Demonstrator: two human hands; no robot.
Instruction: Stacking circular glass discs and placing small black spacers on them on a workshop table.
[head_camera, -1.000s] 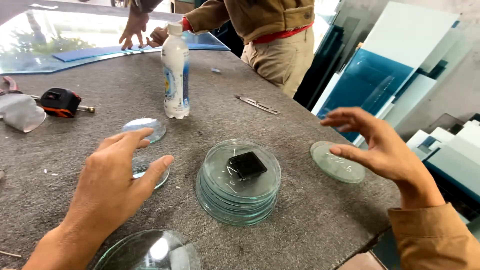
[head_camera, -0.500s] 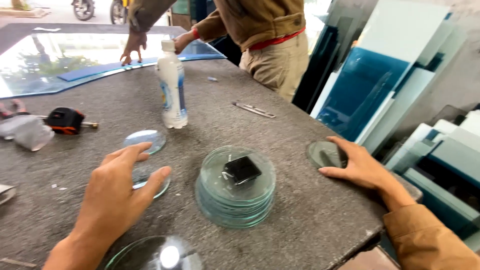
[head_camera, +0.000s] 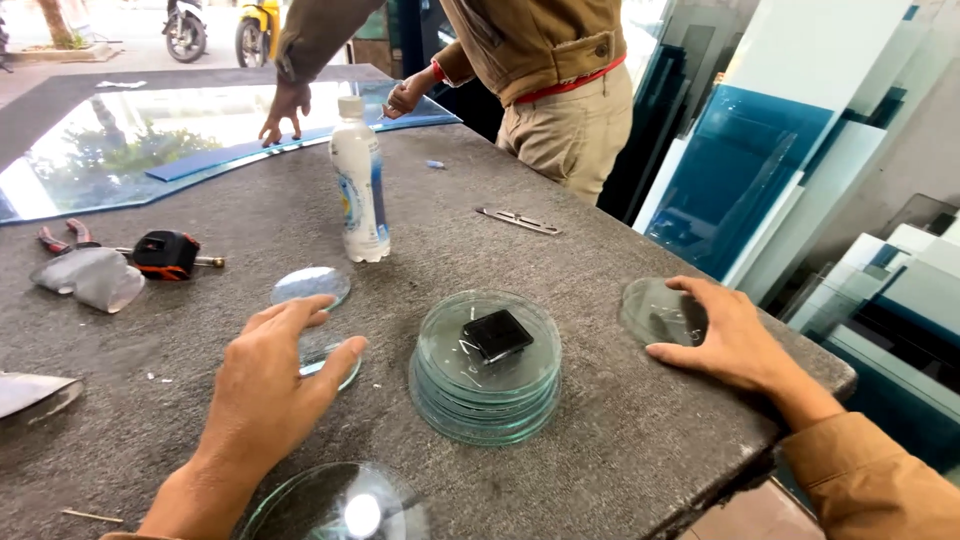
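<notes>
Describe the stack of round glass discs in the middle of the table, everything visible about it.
The stack of glass discs is a neat pile of clear round panes with greenish edges, lying flat on the grey felt-like table. A small black square block rests on the top disc, slightly turned. Neither hand touches it: the left hand hovers beside it, the right hand rests on a separate single disc.

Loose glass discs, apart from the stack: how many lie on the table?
4: one disc near the bottle, one under the left hand, one under the right hand, one at the near edge. Others may be hidden.
</notes>
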